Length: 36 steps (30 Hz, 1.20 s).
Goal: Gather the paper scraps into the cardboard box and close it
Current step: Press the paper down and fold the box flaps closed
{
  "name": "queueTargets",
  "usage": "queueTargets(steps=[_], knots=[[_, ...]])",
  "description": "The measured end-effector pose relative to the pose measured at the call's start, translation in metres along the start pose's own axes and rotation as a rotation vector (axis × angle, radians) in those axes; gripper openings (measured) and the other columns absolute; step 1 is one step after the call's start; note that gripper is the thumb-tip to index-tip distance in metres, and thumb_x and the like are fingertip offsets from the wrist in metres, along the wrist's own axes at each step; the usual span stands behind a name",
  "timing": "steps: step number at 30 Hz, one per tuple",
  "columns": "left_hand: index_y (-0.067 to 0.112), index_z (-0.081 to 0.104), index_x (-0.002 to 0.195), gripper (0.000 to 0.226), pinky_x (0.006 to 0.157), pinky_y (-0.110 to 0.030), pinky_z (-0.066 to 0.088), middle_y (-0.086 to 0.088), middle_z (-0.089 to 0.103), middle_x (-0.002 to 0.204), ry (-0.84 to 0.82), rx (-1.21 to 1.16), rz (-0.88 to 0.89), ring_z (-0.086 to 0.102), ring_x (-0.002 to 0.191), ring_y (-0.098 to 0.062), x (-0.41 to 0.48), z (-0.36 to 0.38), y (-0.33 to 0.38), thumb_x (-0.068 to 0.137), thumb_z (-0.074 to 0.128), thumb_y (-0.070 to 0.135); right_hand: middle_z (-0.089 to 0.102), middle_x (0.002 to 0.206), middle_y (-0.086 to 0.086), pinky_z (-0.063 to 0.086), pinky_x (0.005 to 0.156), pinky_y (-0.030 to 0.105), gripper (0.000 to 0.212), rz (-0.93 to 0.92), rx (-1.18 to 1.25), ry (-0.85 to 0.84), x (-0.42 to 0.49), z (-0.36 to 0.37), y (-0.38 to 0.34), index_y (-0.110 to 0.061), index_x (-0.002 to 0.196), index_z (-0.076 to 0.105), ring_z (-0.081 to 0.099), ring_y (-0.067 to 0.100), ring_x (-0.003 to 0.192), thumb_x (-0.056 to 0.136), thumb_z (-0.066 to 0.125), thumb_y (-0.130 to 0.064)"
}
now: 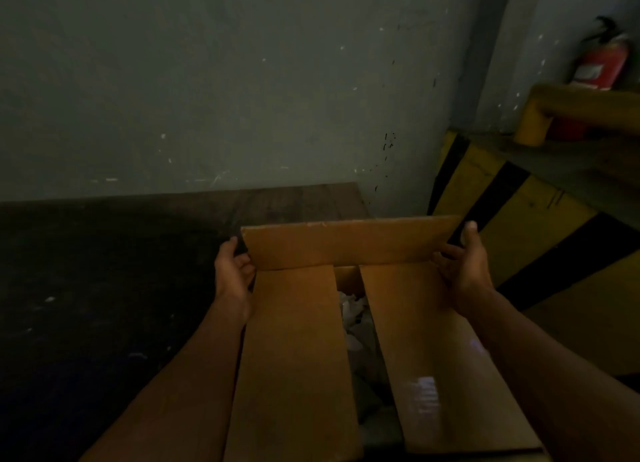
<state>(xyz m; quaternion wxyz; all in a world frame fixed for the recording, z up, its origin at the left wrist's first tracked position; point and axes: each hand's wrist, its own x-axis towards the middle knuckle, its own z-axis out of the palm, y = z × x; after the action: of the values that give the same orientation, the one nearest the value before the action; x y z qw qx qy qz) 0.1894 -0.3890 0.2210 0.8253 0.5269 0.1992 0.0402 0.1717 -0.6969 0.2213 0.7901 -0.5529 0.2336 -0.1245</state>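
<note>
A brown cardboard box (pixel 294 350) sits in front of me on a dark table. Its two long side flaps are folded down, leaving a narrow gap in the middle. White paper scraps (pixel 353 312) show through that gap inside the box. The far flap (pixel 346 243) stands nearly upright. My left hand (pixel 233 271) grips the far flap's left end, fingers curled round its edge. My right hand (pixel 460 264) holds the flap's right end, thumb up along the edge.
The dark table (pixel 104 271) stretches left, backed by a grey wall (pixel 242 80). A yellow and black striped barrier (pixel 519 226) stands to the right. A red fire extinguisher (pixel 602 63) hangs at the upper right behind a yellow rail (pixel 540 115).
</note>
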Motion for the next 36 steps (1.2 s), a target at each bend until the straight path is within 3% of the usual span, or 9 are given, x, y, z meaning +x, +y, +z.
queueTargets(steps=[3, 6, 10, 14, 17, 20, 23, 30, 36], knots=[[0.019, 0.064, 0.084, 0.025, 0.074, -0.034, 0.045, -0.006, 0.065, 0.089, -0.037, 0.052, -0.046, 0.057, 0.089, -0.021, -0.003, -0.006, -0.002, 0.089, 0.05, 0.04, 0.053, 0.11, 0.004, 0.044, 0.094, 0.042, 0.047, 0.046, -0.016, 0.037, -0.003, -0.002, -0.005, -0.024, 0.127, 0.047, 0.053, 0.024, 0.1, 0.093, 0.044, -0.056], [0.02, 0.06, 0.118, 0.031, 0.089, -0.046, 0.047, -0.012, 0.061, 0.117, -0.062, 0.081, -0.122, 0.058, 0.106, -0.027, 0.004, -0.016, -0.002, 0.089, 0.051, 0.024, 0.059, 0.093, 0.005, 0.044, 0.067, 0.029, 0.016, 0.154, -0.047, -0.015, -0.006, -0.01, -0.008, -0.015, 0.092, 0.06, 0.055, 0.018, 0.079, 0.09, 0.051, -0.028], [0.023, 0.046, 0.137, 0.05, 0.083, -0.041, 0.049, -0.01, 0.046, 0.133, -0.167, 0.203, -0.181, 0.055, 0.111, -0.029, 0.003, -0.025, 0.007, 0.091, 0.049, 0.005, 0.063, 0.102, 0.012, 0.048, 0.077, 0.034, 0.024, 0.268, -0.263, -0.136, -0.006, -0.033, -0.008, -0.006, 0.105, 0.062, 0.06, 0.024, 0.088, 0.086, 0.061, -0.022], [0.026, 0.048, 0.135, 0.053, 0.083, -0.044, 0.049, -0.007, 0.047, 0.132, -0.171, 0.588, -0.168, 0.053, 0.106, -0.027, 0.001, -0.03, 0.006, 0.089, 0.052, 0.0, 0.057, 0.118, 0.01, 0.045, 0.077, 0.03, 0.043, 0.076, -0.671, -0.157, -0.009, -0.042, -0.001, -0.013, 0.128, 0.058, 0.057, 0.024, 0.099, 0.086, 0.069, -0.016], [0.021, 0.046, 0.135, 0.048, 0.094, -0.042, 0.044, -0.008, 0.048, 0.134, -0.095, 0.955, 0.074, 0.05, 0.115, -0.027, -0.009, -0.029, -0.012, 0.09, 0.054, 0.005, 0.056, 0.118, 0.011, 0.04, 0.085, 0.029, 0.039, -0.19, -1.143, -0.139, -0.016, -0.037, 0.016, -0.006, 0.129, 0.055, 0.055, 0.028, 0.107, 0.094, 0.058, -0.023], [0.013, 0.042, 0.137, 0.042, 0.112, -0.043, 0.027, -0.011, 0.037, 0.145, -0.051, 1.357, 0.44, 0.035, 0.133, -0.027, -0.03, -0.027, -0.032, 0.095, 0.047, 0.017, 0.04, 0.146, 0.012, 0.025, 0.111, 0.045, 0.038, -0.439, -1.541, -0.158, -0.029, -0.031, 0.045, -0.016, 0.133, 0.048, 0.032, 0.033, 0.136, 0.102, 0.033, -0.031], [0.018, 0.038, 0.14, 0.044, 0.118, -0.048, 0.004, -0.006, 0.029, 0.152, -0.201, 1.683, 0.654, 0.02, 0.142, -0.023, -0.053, -0.029, -0.049, 0.096, 0.042, 0.018, 0.022, 0.157, 0.007, 0.005, 0.117, 0.049, 0.047, -0.47, -1.631, -0.255, -0.052, -0.024, 0.057, -0.017, 0.146, 0.03, 0.013, 0.031, 0.146, 0.104, 0.02, -0.032], [0.023, 0.01, 0.151, 0.06, 0.117, -0.049, -0.003, -0.005, 0.005, 0.16, -0.348, 1.755, 0.548, -0.001, 0.146, -0.025, -0.11, -0.038, -0.075, 0.099, 0.019, 0.05, 0.004, 0.162, 0.002, 0.004, 0.118, 0.045, 0.064, -0.462, -1.667, -0.405, -0.116, -0.034, 0.074, -0.019, 0.153, 0.007, 0.001, 0.026, 0.148, 0.1, 0.021, -0.052], [0.025, -0.012, 0.15, 0.067, 0.114, -0.051, -0.012, 0.0, -0.017, 0.158, -0.367, 1.847, 0.487, -0.019, 0.144, -0.025, -0.138, -0.043, -0.093, 0.096, 0.013, 0.057, -0.007, 0.161, 0.0, -0.001, 0.118, 0.047, 0.074, -0.423, -1.719, -0.388, -0.153, -0.047, 0.084, -0.019, 0.153, -0.002, -0.006, 0.025, 0.148, 0.095, 0.012, -0.062]])
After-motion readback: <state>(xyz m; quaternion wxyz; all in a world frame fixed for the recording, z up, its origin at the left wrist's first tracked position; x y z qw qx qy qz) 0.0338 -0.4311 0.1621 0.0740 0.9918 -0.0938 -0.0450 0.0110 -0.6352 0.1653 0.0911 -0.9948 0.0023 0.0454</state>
